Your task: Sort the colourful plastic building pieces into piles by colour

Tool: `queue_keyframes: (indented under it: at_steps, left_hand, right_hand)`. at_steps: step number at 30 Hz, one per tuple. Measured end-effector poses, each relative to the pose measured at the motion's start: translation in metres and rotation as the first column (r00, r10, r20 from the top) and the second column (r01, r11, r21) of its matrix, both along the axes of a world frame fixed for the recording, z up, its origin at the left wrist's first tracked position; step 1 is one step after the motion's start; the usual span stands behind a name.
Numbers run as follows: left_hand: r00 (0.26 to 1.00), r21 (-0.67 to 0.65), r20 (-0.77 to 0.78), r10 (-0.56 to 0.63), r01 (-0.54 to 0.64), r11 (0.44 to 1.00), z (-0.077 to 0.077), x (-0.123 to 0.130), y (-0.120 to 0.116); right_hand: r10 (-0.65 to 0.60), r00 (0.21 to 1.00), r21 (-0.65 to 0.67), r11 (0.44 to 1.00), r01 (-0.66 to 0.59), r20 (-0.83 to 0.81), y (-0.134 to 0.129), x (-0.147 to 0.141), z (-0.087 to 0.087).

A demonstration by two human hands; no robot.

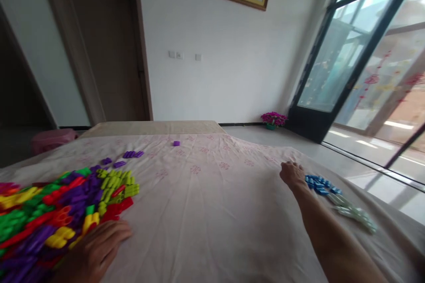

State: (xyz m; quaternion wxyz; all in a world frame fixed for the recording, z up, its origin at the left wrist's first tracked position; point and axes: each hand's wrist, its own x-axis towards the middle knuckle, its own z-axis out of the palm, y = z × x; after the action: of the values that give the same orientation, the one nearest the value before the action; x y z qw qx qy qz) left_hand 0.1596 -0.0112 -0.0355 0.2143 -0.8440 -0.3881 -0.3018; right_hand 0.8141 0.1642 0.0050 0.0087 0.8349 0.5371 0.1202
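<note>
A large pile of plastic blocks [71,199] in red, green, purple and yellow covers the left of the cloth. My left hand [102,247] rests at the pile's near right edge, fingers bent; what lies under them is hidden. On the right, my right hand [292,172] is down on the cloth beside a group of blue blocks [320,184], its fingers curled and their tips not clear to see. Pale whitish-green blocks [355,214] lie just nearer than the blue ones, to the right of my right forearm.
The patterned pink cloth [199,203] spans the surface. One purple block [176,143] lies alone near the far edge; several purple blocks [133,154] lie beyond the pile. A pink stool [53,139] stands at the far left, potted flowers [274,119] on the floor.
</note>
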Motion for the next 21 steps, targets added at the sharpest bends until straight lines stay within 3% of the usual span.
queue_keyframes:
  at_steps: [2, 5, 9, 12, 15, 18, 21]
  left_hand:
    - [0.995, -0.081, -0.007, 0.095, -0.095, 0.992, 0.004, 0.004, -0.006]
    - [0.99, -0.189, 0.026, 0.142, -0.135, 0.973, 0.011, 0.015, -0.014]
    - [0.985, -0.203, -0.016, 0.171, -0.171, 0.964, 0.014, 0.009, -0.026]
    - [0.976, -0.135, -0.118, 0.184, -0.199, 0.971, 0.013, -0.007, -0.036]
    - [0.979, -0.035, -0.146, 0.146, -0.152, 0.988, 0.01, -0.02, -0.039]
    - [0.997, 0.115, -0.055, 0.063, -0.056, 0.992, 0.0, -0.025, -0.029]
    - [0.998, 0.303, 0.054, -0.012, -0.005, 0.953, -0.014, -0.028, -0.012]
  right_hand:
    - [0.115, 0.987, 0.026, 0.993, -0.113, -0.109, 0.019, -0.041, 0.0]
    - [0.273, 0.939, 0.03, 0.962, -0.273, -0.208, 0.047, -0.121, -0.001]
    - [0.446, 0.855, 0.049, 0.892, -0.45, -0.264, 0.08, -0.236, -0.002]
    - [0.55, 0.784, 0.076, 0.829, -0.554, -0.288, 0.101, -0.312, -0.003]
    - [0.593, 0.745, 0.09, 0.797, -0.597, -0.305, 0.12, -0.372, -0.007]
    - [0.585, 0.745, 0.085, 0.801, -0.593, -0.321, 0.14, -0.415, -0.016]
    - [0.559, 0.759, 0.075, 0.818, -0.57, -0.333, 0.162, -0.444, -0.024]
